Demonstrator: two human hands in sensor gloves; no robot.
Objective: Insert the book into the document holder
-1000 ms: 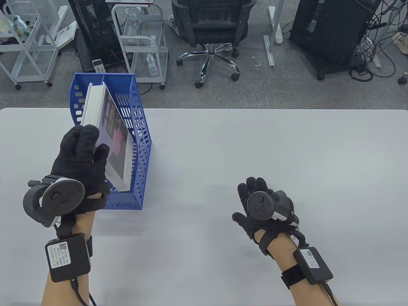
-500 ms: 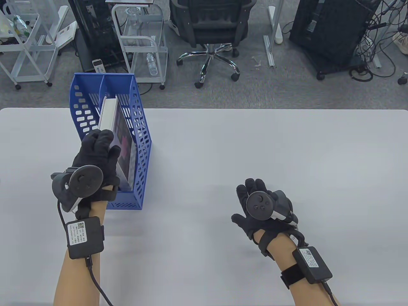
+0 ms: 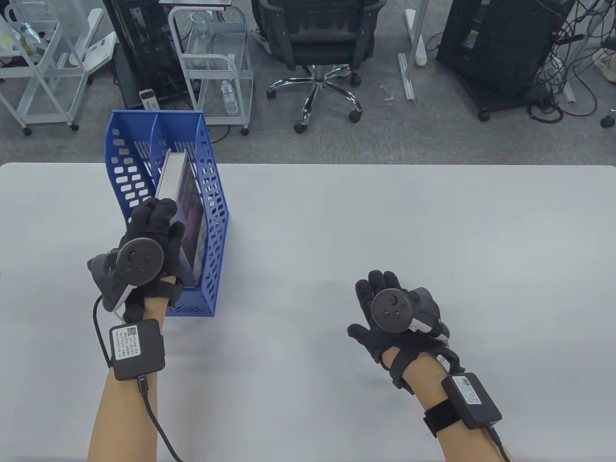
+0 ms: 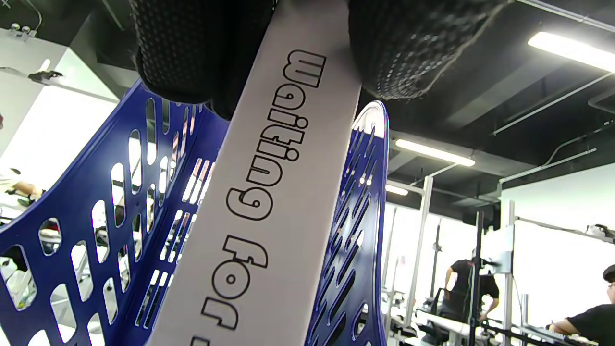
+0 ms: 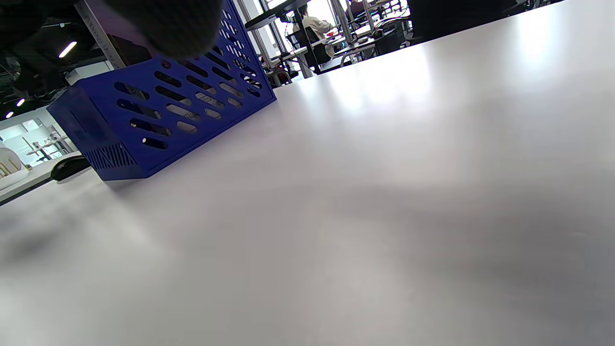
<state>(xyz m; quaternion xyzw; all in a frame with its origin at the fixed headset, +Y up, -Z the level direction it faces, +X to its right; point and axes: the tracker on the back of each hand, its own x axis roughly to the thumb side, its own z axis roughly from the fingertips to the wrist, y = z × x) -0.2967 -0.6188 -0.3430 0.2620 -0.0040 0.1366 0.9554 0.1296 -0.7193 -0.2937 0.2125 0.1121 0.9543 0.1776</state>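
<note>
A blue perforated document holder [image 3: 211, 202] with two slots stands at the table's left; it also shows in the left wrist view [image 4: 72, 230] and the right wrist view [image 5: 158, 115]. My left hand [image 3: 159, 231] grips a white book [image 3: 180, 202] with a dark cover by its spine, and the book stands inside the holder's right slot, leaning a little. In the left wrist view the white spine [image 4: 269, 202] reads "Waiting for", with my fingers [image 4: 202, 43] on both sides of it. My right hand [image 3: 380, 308] rests flat on the table, empty.
The white table [image 3: 385, 231] spreads to the right of the holder. Beyond its far edge are an office chair [image 3: 317, 43], white wire carts [image 3: 211, 62] and black computer cases [image 3: 500, 43] on the floor.
My left hand lowered the book from above the holder down into its right slot and moved forward and right with it. The right hand stayed still.
</note>
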